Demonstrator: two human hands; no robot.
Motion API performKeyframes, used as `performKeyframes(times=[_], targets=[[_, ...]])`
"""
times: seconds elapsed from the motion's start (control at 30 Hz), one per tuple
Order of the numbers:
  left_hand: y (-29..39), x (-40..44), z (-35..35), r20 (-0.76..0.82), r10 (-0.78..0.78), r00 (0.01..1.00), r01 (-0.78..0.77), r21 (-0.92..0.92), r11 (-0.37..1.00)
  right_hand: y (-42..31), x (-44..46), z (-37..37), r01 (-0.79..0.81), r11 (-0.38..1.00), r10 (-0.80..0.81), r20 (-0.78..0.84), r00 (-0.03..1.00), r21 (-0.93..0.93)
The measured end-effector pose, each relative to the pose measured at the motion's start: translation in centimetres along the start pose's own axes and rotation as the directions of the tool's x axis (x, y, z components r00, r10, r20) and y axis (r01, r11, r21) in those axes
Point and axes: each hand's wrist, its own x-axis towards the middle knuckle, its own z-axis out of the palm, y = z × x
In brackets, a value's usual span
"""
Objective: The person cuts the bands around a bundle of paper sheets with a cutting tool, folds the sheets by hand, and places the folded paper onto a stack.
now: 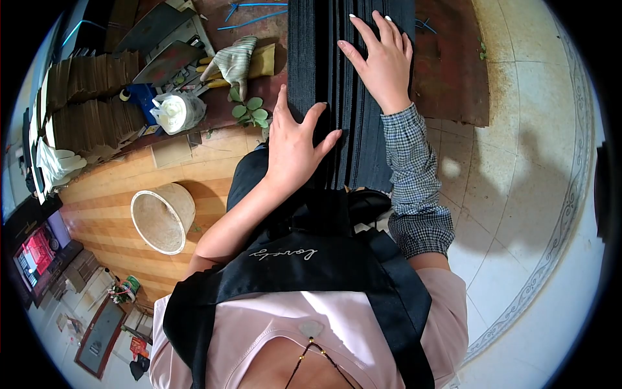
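Note:
Long black strips (pixel 350 149), laid side by side in a thick bundle, run from the top of the view down to the person's lap. My left hand (pixel 295 139) lies at the bundle's left edge, fingers spread, with nothing held. Higher up on the right, my right hand (pixel 382 61) rests over the strips with its fingers apart and nothing in them. A checked sleeve (pixel 414 168) covers the right forearm. Dark gaps show between some strips near the middle.
A reddish-brown tabletop (pixel 450 71) lies beneath the bundle. To the left are a striped glove (pixel 236 61), a green plant (pixel 251 111), a white tub (pixel 178 111) and stacked brown pieces (pixel 97 120). A whitish bucket (pixel 162 217) stands on the floor.

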Motion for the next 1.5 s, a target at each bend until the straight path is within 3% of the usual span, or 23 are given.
performKeyframes(times=[0.3,0.47,0.57,0.77,1.27,1.37,1.5], targets=[[-0.4,0.0,-0.2,0.007,-0.003,1.000,0.003,0.003,1.000,0.3,0.1,0.1,-0.020,0.999,0.021,-0.005,1.000,0.033],[-0.6,0.0,-0.1,-0.035,-0.037,0.999,0.033,-0.110,0.993,0.4,0.0,0.3,-0.017,0.999,0.018,-0.007,1.000,0.038],[-0.8,-0.1,0.3,-0.023,0.032,0.999,-0.032,-0.013,0.999,0.3,0.0,0.4,0.004,1.000,-0.004,-0.017,1.000,0.027],[0.2,0.1,-0.2,-0.009,0.024,1.000,-0.023,0.037,0.999,-0.3,0.1,0.4,0.008,1.000,-0.008,-0.016,1.000,-0.003],[-0.6,0.0,0.1,-0.010,-0.043,0.999,0.043,-0.070,0.997,0.1,0.1,0.2,-0.009,0.999,0.009,-0.017,1.000,0.037],[-0.9,-0.2,0.6,-0.003,0.037,0.999,-0.037,-0.019,0.999,-0.2,0.1,0.1,-0.004,1.000,0.004,-0.013,1.000,0.003],[0.4,0.0,-0.1,0.015,-0.002,1.000,0.002,0.000,1.000,-0.3,0.1,0.3,0.003,1.000,-0.003,-0.019,1.000,-0.001]])
